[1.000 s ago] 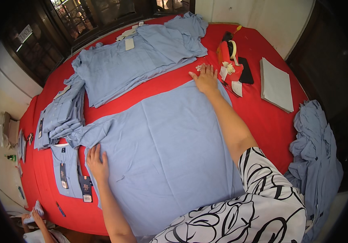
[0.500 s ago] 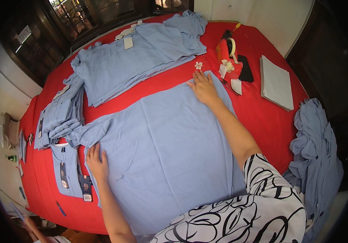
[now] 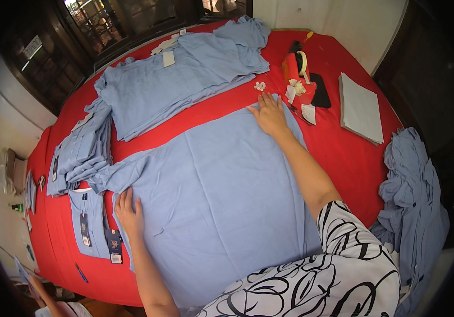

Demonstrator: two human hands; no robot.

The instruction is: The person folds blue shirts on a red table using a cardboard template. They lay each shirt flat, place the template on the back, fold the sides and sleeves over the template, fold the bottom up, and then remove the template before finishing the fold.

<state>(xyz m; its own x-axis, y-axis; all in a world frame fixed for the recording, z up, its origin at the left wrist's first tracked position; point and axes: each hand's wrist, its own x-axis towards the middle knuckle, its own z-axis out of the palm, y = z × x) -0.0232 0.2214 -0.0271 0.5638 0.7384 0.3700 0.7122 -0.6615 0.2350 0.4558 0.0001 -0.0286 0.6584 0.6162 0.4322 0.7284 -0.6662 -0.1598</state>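
Observation:
A light blue short-sleeved shirt lies spread on the red-covered table in front of me, with a faint crease down its middle. My right hand rests flat on its far right corner, fingers stretched out. On the near left part of the same shirt lies my left hand, palm down with its fingers extended. Neither hand grips anything. Just left of that hand is a folded blue shirt with dark hang tags beside and on it. Small white buttons sit just beyond my right hand.
Flat blue shirts are stacked at the back, folded ones at the left. A red tape dispenser, a black phone-like slab and white sheets lie right. More blue garments hang over the right edge. Another person's arm shows lower left.
Both hands stay flat at the same places on the shirt. The whole view has shifted very slightly.

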